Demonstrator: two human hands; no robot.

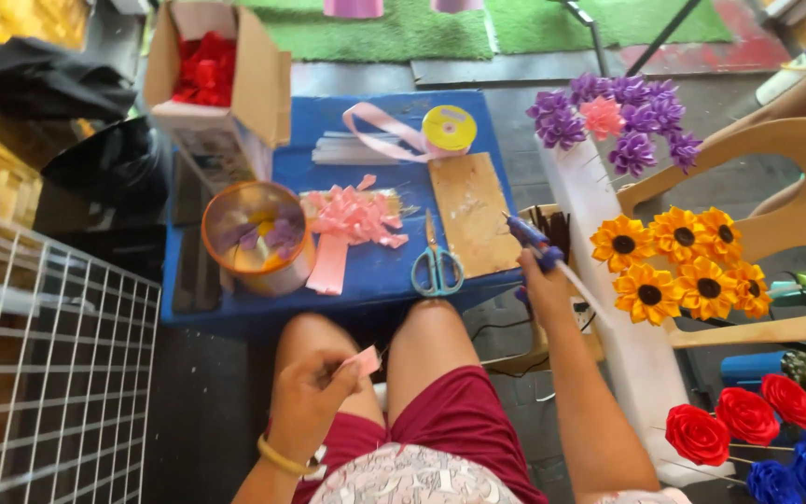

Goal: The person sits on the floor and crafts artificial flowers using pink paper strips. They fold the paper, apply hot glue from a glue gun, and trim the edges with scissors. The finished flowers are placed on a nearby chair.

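A small pink ribbon piece (pixel 364 360) is pinched between the fingers of the left hand (pixel 308 403), above the lap and well apart from the blue desk (pixel 375 271). The right hand (pixel 545 285) is closed around a blue glue gun (pixel 532 239), whose nozzle is pointed toward the wooden board (pixel 470 213) at the right edge of the desk.

Some risks can be judged from this position. The ribbon piece is small and is held close to the fingertips, so hot glue could reach the skin if it is applied without care. A drop could also fall on the bare knees, because the piece is held over them and not over the board. The glue gun cable seems to hang beside the right leg, and it could be pulled or caught there.

On the desk, a pile of cut pink ribbon (pixel 354 217) is lying near the scissors (pixel 436 264), and a ribbon roll (pixel 448 128) is placed behind the board. An orange container (pixel 256 233) is standing on the left, with a cardboard box (pixel 221 84) of red material behind it. At the right side, sunflowers (pixel 681 264), purple flowers (pixel 618 112) and red roses (pixel 746 418) are standing close to the right arm and could be knocked by the elbow.
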